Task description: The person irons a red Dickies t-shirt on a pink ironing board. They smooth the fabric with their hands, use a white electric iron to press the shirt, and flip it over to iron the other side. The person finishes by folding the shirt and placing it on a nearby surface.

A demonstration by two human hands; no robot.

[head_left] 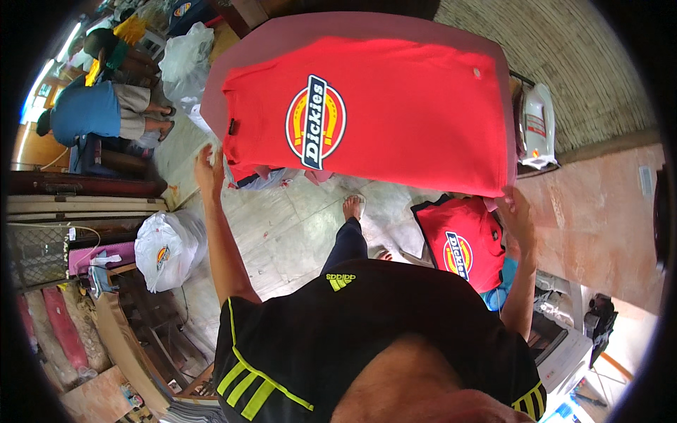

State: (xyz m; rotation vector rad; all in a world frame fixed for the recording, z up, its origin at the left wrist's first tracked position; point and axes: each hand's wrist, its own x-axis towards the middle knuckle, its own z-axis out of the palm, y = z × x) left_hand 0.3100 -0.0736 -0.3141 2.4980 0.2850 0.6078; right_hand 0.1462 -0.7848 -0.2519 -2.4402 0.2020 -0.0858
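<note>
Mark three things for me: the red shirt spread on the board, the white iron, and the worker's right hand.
Red shirt [374,113]: head view, on plain fabric right of the round emblem.
White iron [539,127]: head view, on its body.
Right hand [519,216]: head view, on its middle.

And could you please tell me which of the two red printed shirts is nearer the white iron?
The shirt spread across the mauve board, its hem end beside the iron; the other red shirt lies lower in view, farther from the iron.

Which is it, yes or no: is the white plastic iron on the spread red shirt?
No, the iron sits right of the spread red shirt.
</note>
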